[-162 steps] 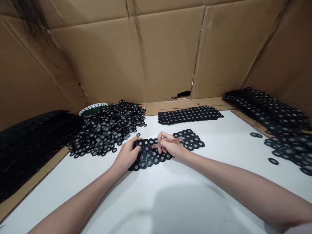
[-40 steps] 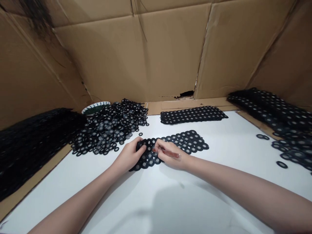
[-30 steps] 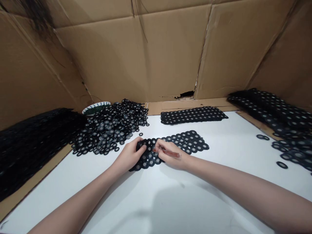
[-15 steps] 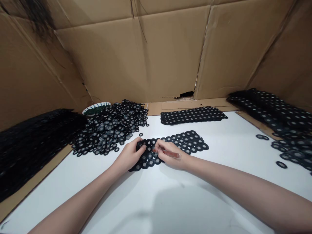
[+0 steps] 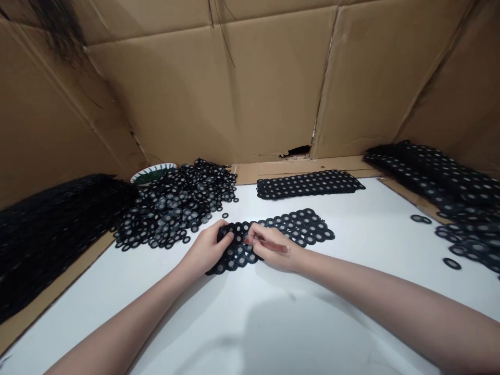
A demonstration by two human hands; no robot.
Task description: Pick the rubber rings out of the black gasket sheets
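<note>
A strip of joined black discs with pale grey centres (image 5: 289,226) lies across the white table, its left end raised a little. My left hand (image 5: 213,247) grips that left end, thumb on top and fingers tucked behind. My right hand (image 5: 271,247) is closed in a pinch around a slim tool with a reddish, see-through handle (image 5: 277,247). Its tip points left at the strip, close to my left thumb; the fingers hide what it touches.
A heap of loose discs (image 5: 175,208) spreads on the left, before a striped dish (image 5: 154,173). Behind lies a finished-looking strip (image 5: 310,184). Dark stacks stand at far left (image 5: 58,229) and right (image 5: 437,177). Cardboard walls (image 5: 269,94) enclose the table (image 5: 187,328).
</note>
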